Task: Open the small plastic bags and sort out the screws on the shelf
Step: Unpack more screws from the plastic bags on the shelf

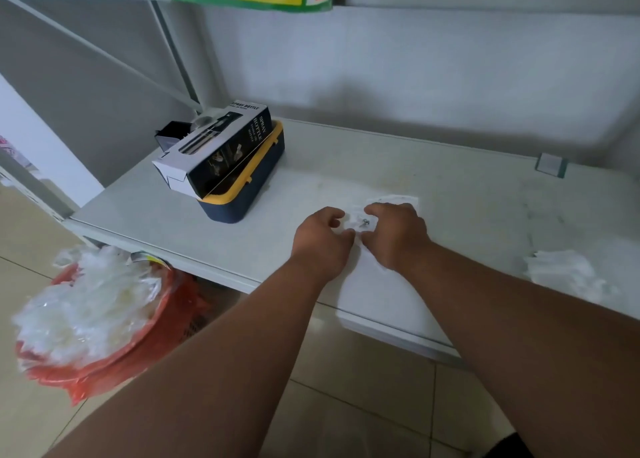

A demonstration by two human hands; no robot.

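Your left hand (320,241) and right hand (398,236) both pinch one small plastic bag (358,220) with curled fingers, a screw (365,222) inside it, on the shelf (467,198) right of the blue-and-yellow box (249,194).

Both forearms stretched forward, left hand (322,241) and right hand (398,237) close together, fingers curled inward

Left hand (320,246) and right hand (394,237) pinch a small clear plastic bag (358,223) holding a metal screw (364,222) over the pale grey shelf (311,166); navy-and-yellow plastic box (242,194) rear left.
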